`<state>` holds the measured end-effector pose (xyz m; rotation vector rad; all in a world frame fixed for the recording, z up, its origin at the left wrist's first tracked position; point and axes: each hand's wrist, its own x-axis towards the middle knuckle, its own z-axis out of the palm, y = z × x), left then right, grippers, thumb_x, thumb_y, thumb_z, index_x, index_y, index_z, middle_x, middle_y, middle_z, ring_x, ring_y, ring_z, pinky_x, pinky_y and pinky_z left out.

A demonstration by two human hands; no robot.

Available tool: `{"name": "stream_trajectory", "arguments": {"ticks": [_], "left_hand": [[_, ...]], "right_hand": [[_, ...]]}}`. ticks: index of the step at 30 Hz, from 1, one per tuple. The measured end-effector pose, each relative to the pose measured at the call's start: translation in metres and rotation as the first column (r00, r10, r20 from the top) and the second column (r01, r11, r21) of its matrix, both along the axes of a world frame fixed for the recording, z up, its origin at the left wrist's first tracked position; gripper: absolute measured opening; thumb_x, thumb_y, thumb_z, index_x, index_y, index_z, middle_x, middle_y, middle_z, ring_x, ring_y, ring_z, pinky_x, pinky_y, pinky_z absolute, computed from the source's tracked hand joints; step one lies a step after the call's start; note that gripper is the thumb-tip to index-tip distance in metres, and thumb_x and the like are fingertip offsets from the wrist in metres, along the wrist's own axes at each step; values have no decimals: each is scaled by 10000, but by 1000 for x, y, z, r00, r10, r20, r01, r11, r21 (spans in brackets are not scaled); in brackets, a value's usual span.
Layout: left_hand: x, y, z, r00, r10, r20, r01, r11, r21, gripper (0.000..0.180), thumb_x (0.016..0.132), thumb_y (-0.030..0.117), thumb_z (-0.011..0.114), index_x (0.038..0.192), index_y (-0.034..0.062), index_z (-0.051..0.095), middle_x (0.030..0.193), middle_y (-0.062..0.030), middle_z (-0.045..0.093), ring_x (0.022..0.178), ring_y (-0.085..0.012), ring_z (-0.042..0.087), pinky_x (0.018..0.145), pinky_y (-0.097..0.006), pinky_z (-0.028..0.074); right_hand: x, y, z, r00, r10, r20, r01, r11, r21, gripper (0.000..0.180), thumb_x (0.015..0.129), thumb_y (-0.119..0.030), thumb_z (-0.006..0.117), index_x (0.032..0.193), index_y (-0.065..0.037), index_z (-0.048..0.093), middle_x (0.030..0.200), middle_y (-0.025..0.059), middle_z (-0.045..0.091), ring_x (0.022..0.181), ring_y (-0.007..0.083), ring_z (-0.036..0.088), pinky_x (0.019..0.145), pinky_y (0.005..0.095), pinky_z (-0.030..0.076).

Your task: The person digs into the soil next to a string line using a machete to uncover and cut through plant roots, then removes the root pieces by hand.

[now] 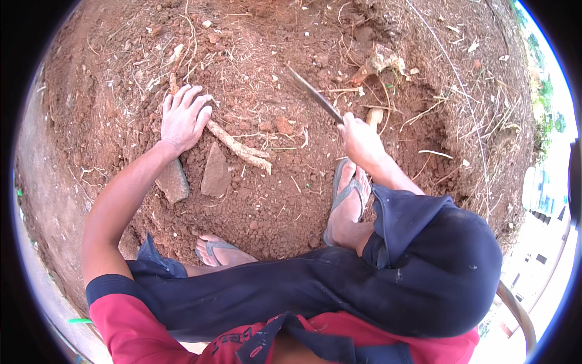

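My left hand lies flat on red soil with its fingers spread, pressing on the upper end of a pale root that runs down and to the right across the dirt. My right hand is closed around the handle of a long dark blade, which points up and to the left over the ground. The blade tip hangs above the soil, apart from the root. I am squatting, with both feet in grey flip-flops on the earth.
Two flat stones lie just below the root. A cut root stub and a broken clod sit beyond my right hand. Dry grass stems and twigs litter the dug red earth. A curved metal bar shows at lower right.
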<state>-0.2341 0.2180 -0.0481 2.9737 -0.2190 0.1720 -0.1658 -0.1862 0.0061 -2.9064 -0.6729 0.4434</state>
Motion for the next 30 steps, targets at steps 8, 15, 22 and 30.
{"name": "stream_trajectory", "arguments": {"ticks": [8,15,22,30], "left_hand": [[-8,11,-6,999,8,32,-8,1000,3,342,940,348,491,1217,162,571,1335,-71,485,1310,-270,375,1082,-494,237],[-10,14,-1,1000,-12,-1,12,1000,-15,406,948,371,477,1272,130,524,1361,-102,460,1322,-282,367,1076,-491,243],[-8,15,-6,999,3,51,-3,1000,-3,394,941,355,489,1257,125,536,1349,-98,471,1307,-274,382,1070,-484,248],[2,7,2,1000,-22,20,22,999,-34,427,943,362,497,1291,116,498,1385,-134,424,1320,-290,363,1069,-510,241]], "right_hand": [[2,50,92,889,-329,318,-95,547,832,318,989,-317,506,1012,-2,472,773,149,589,631,293,601,572,380,478],[4,20,-6,999,54,6,-52,988,-147,269,992,-286,445,1067,-29,425,888,237,595,723,416,658,623,494,546],[22,60,99,918,-215,334,-21,813,581,264,998,-283,500,982,-20,478,742,161,582,606,309,604,540,393,483],[0,3,-33,996,-32,-85,20,990,-140,202,973,-240,477,1058,-66,422,966,219,601,744,396,653,676,506,525]]}}
